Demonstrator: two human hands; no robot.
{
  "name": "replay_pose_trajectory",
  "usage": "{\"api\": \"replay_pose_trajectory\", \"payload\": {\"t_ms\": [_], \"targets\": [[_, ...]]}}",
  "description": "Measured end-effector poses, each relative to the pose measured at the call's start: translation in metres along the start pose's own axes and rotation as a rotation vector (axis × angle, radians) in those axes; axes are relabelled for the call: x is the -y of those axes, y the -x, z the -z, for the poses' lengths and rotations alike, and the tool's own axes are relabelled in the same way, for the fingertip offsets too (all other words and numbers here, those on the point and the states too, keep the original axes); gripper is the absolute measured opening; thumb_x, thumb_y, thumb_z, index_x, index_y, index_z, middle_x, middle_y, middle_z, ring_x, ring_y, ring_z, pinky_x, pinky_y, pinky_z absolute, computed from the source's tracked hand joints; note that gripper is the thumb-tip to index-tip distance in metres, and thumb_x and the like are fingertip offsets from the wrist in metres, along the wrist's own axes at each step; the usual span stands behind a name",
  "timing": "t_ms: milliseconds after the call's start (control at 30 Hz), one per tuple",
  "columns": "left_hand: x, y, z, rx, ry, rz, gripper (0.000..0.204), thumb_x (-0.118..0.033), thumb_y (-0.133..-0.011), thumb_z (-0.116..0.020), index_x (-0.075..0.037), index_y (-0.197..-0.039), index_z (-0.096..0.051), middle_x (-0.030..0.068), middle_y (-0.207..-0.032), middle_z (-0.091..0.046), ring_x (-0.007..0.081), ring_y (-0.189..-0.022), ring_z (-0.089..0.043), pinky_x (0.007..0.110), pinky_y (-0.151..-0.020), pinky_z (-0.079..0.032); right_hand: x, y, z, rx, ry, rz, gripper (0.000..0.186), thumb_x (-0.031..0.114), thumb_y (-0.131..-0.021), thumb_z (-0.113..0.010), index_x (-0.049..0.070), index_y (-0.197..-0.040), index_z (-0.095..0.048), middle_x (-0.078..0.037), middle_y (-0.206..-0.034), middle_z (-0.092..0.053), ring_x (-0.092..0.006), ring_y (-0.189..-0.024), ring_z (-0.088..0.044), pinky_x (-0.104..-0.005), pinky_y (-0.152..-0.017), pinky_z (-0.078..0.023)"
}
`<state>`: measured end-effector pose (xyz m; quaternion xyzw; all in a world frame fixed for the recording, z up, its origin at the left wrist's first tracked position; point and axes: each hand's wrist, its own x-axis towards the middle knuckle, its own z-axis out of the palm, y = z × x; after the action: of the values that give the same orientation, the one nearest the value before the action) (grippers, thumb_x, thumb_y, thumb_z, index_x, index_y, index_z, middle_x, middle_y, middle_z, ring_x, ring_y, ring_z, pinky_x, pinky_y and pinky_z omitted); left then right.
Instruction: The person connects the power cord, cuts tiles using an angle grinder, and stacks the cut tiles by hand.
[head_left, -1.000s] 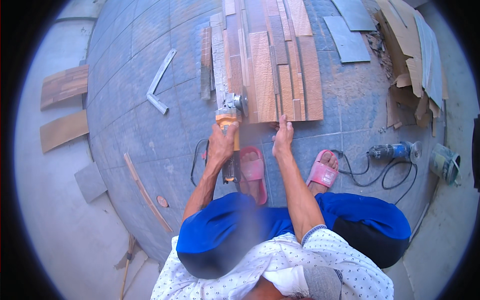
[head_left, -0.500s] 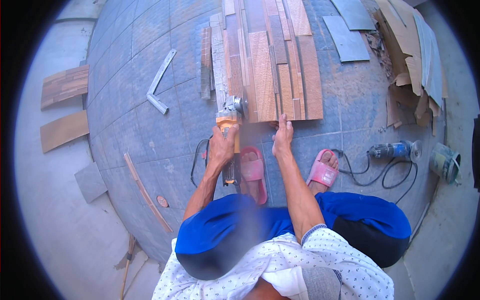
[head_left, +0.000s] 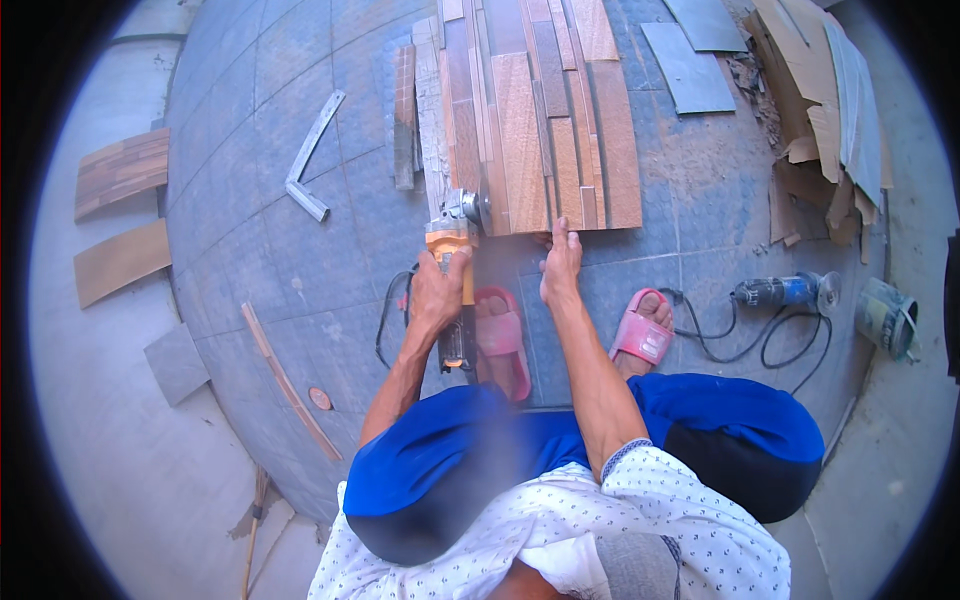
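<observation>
Head: rough, stepped, wood-toned panel (head_left: 565, 150)

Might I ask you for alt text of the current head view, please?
A squatting person grips an orange angle grinder in the left hand, its disc by a brown strip-patterned panel whose near edge the right hand holds. On the tiled floor, a blue grinder lies to the right and a metal angle piece to the left.

The left hand (head_left: 437, 295) is curled in a closed grip, and the right hand (head_left: 561, 267) reaches slightly farther forward, 1 digit extended and the others partly hidden. The bare left forearm (head_left: 397, 380) and right forearm (head_left: 597, 375) slant inward toward each other.
</observation>
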<state>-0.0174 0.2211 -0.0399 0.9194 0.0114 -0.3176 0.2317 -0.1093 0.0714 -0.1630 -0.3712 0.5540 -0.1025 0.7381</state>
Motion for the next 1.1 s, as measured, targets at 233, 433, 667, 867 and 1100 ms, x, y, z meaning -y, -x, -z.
{"api": "replay_pose_trajectory", "payload": {"t_ms": [233,433,667,867,1100], "targets": [[-0.002,0.009,0.002,-0.014,-0.005,0.0,0.078,-0.063,-0.087,-0.052,0.011,-0.113,-0.052,0.0372,-0.103,-0.063,0.048,-0.1,-0.063,0.049,-0.088,-0.046,-0.007,-0.006,-0.004,-0.03,0.028,0.078,0.049,0.057,-0.097,-0.048,0.01,-0.107,-0.053,-0.001,-0.091,-0.058,-0.0084,-0.072,-0.046,-0.0253,-0.054,-0.031],[-0.004,0.014,0.005,0.004,-0.004,0.042,0.08,-0.064,-0.087,-0.052,0.011,-0.114,-0.051,0.0384,-0.105,-0.062,0.0494,-0.103,-0.062,0.049,-0.09,-0.046,-0.016,-0.015,-0.001,-0.03,0.045,0.068,0.049,0.057,-0.098,-0.048,0.01,-0.11,-0.053,-0.002,-0.094,-0.063,-0.0095,-0.082,-0.052,-0.0269,-0.058,-0.034],[-0.001,0.017,0.005,0.008,-0.002,0.02,0.08,-0.062,-0.087,-0.052,0.013,-0.113,-0.051,0.0384,-0.106,-0.062,0.0483,-0.103,-0.062,0.048,-0.091,-0.046,-0.015,-0.013,0.002,0.017,0.018,0.016,0.05,0.059,-0.097,-0.047,0.012,-0.113,-0.052,-0.002,-0.097,-0.064,-0.011,-0.089,-0.056,-0.0293,-0.061,-0.035],[0.001,0.021,0.007,0.005,0.02,0.016,0.078,-0.06,-0.088,-0.053,0.013,-0.112,-0.051,0.0373,-0.104,-0.062,0.0465,-0.102,-0.063,0.047,-0.09,-0.047,-0.013,-0.013,0.0,-0.028,0.046,-0.032,0.052,0.061,-0.096,-0.048,0.013,-0.117,-0.05,-0.002,-0.098,-0.064,-0.0111,-0.091,-0.056,-0.0298,-0.061,-0.035],[0.008,0.022,0.005,0.051,-0.01,0.056,0.076,-0.059,-0.088,-0.054,0.013,-0.11,-0.053,0.0358,-0.101,-0.063,0.0442,-0.099,-0.064,0.047,-0.088,-0.047,-0.006,-0.007,-0.001,-0.021,-0.016,-0.055,0.054,0.06,-0.095,-0.05,0.012,-0.12,-0.049,-0.002,-0.102,-0.063,-0.0115,-0.093,-0.056,-0.0305,-0.062,-0.035]]}}
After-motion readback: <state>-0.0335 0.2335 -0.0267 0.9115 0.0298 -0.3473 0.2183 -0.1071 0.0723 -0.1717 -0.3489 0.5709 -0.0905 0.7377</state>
